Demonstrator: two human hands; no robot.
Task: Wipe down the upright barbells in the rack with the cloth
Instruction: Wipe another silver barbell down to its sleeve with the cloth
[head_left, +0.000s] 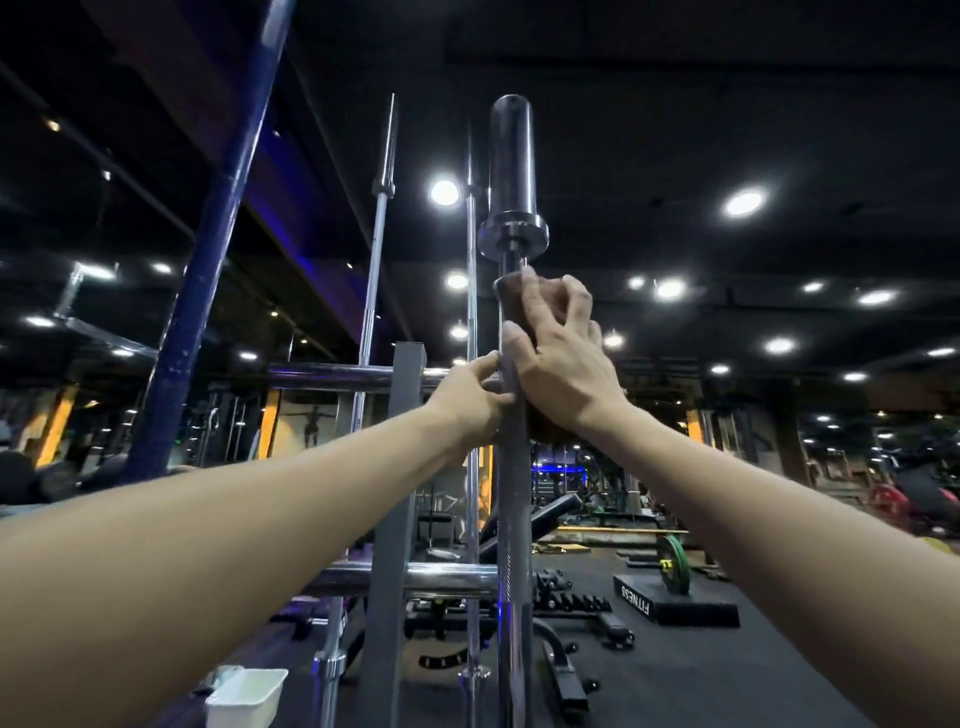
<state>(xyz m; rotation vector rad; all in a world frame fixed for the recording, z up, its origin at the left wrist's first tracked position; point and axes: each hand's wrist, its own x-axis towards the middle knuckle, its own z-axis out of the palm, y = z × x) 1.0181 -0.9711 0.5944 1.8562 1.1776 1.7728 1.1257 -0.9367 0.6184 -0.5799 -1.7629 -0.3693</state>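
While the right hand (558, 358) presses the brown cloth (511, 301) around the nearest barbell (511, 493) just under its sleeve, the left hand (475, 400) grips the shaft below; two other upright bars (371, 291) in the rack (400, 467) likely remain.

A gym: upright barbells (511, 467), benches (524, 525), weight plate (672, 566)

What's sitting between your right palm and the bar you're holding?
In the head view, the brown cloth lies between the right hand and the nearest barbell, wrapped on the shaft just under the collar. The left hand touches the bar bare.
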